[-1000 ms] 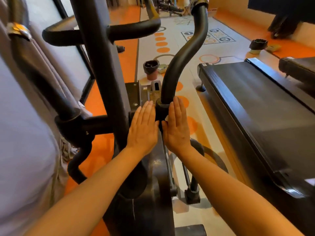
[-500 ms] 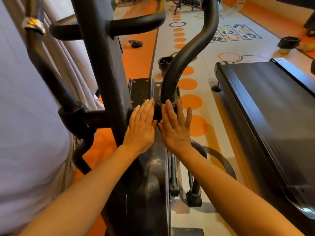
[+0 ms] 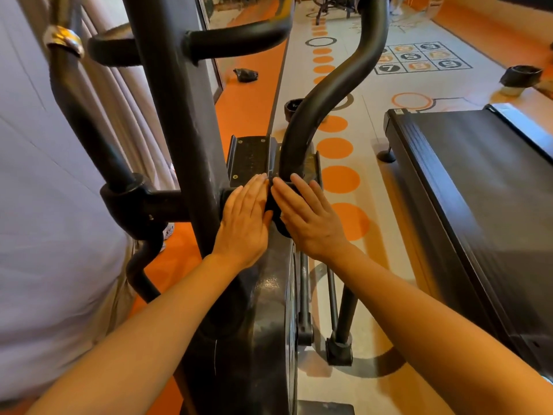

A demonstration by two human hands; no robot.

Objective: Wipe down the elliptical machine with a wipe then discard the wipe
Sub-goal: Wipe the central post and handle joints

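Two hands lie flat on the elliptical machine (image 3: 263, 295), and both are ours: our left hand (image 3: 244, 218) and our right hand (image 3: 308, 217) press with straight fingers on either side of the black pivot joint (image 3: 276, 202) where the curved handlebar arm (image 3: 326, 85) meets the frame. Our fingertips nearly touch over the joint, and neither hand curls round anything. We cannot make out a wipe under either palm or anywhere else. Just beyond our fingers sits a black foot pedal (image 3: 250, 158), and the thick upright post (image 3: 176, 115) rises to the left of our left hand. To our right, apart from the machine, stands a treadmill (image 3: 478, 190) on a floor (image 3: 374, 295) marked with orange dots (image 3: 339, 179). Pale curtains (image 3: 39, 205) hang at our left.
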